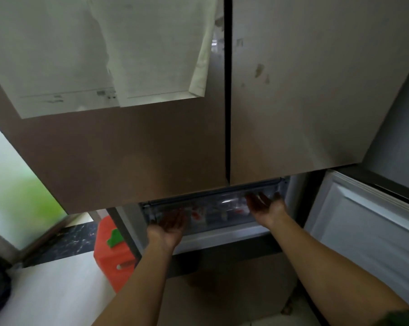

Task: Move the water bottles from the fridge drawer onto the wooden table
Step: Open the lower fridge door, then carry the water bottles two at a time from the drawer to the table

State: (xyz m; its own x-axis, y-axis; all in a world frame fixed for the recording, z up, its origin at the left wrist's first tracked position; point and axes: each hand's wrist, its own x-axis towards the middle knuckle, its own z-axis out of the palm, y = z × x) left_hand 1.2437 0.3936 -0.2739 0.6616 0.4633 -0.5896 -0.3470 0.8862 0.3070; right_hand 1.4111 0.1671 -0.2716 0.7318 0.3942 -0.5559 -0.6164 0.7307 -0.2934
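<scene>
Fridge drawer [151, 209], clear-fronted, under the closed upper doors [151, 149]: water bottles [231, 205] inside, blurred, red-labelled. Left hand [172, 223], right hand [264, 204]: palms up at the drawer front, fingers released, holding nothing

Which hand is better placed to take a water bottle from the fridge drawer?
Probably the right hand: it is open, palm up, high on the drawer front, next to a clear bottle. The left hand sits lower, at the front's left end.

Clear, red-labelled water bottles [229, 204] lie inside the transparent fridge drawer [198, 197].
</scene>
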